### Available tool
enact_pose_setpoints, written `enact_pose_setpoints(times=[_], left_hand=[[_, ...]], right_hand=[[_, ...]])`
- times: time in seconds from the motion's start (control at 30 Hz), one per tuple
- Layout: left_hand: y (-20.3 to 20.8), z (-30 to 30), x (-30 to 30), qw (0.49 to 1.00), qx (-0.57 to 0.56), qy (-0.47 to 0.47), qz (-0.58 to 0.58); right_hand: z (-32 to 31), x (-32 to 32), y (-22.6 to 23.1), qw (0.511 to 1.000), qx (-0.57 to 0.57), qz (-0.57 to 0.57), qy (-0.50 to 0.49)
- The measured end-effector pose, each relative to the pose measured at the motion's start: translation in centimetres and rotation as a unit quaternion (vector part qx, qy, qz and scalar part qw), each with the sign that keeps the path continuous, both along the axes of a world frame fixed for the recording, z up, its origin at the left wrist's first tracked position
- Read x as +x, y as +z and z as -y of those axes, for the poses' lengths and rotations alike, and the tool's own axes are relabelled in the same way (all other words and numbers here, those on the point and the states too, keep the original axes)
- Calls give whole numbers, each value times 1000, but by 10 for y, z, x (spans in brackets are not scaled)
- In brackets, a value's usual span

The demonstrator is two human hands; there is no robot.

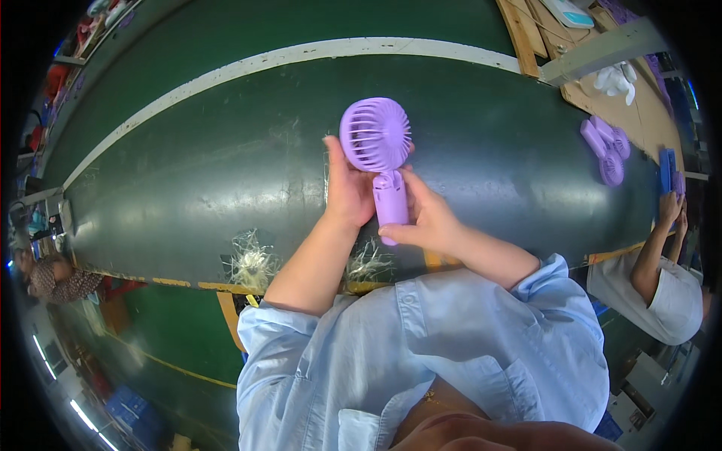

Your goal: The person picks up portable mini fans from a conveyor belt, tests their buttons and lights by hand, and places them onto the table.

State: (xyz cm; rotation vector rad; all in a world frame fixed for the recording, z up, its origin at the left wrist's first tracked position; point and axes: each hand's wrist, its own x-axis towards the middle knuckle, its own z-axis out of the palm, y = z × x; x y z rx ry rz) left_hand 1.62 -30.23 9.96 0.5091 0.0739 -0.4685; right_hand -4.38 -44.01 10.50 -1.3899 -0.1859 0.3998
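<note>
A purple handheld fan (389,137) is held up over the dark green conveyor belt, its round slatted head at the top and its short handle pointing toward me. My left hand (347,184) cups the fan from the left and behind, with the thumb up beside the head. From the right, my right hand (425,214) grips the handle, thumb across its lower end and fingers partly hidden behind it. Both hands are closed around the fan.
Several purple fans (611,154) lie on the belt (226,173) at right. Two bundles of clear plastic strands (252,261) sit at the near edge. A co-worker (662,286) handles something purple at far right; another person (56,278) is at far left. A grey post (602,52) stands at upper right.
</note>
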Motion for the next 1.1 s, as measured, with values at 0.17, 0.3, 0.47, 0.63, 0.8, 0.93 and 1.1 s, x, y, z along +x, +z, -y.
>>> enact_pose_setpoints(times=[0.17, 0.3, 0.47, 0.63, 0.8, 0.93, 1.1], left_hand=[[-7, -9, 0, 993, 61, 95, 19], [-5, -8, 1, 990, 64, 110, 62], [-7, -8, 1, 991, 45, 113, 50], [-9, -5, 3, 995, 36, 70, 64], [-17, 3, 4, 985, 116, 71, 103], [-7, -5, -9, 946, 252, -22, 201], [-12, 1, -12, 934, 254, -44, 246]], right_hand=[[8, 7, -6, 920, -312, 237, -10], [1, 1, 4, 989, -139, -49, -14], [-5, -1, 17, 993, 9, -119, 1], [1, -6, 11, 994, 46, -98, 6], [13, -21, 18, 984, 96, -146, -25], [49, -30, 20, 960, 185, -91, -190], [168, -25, 14, 896, 60, 33, -440]])
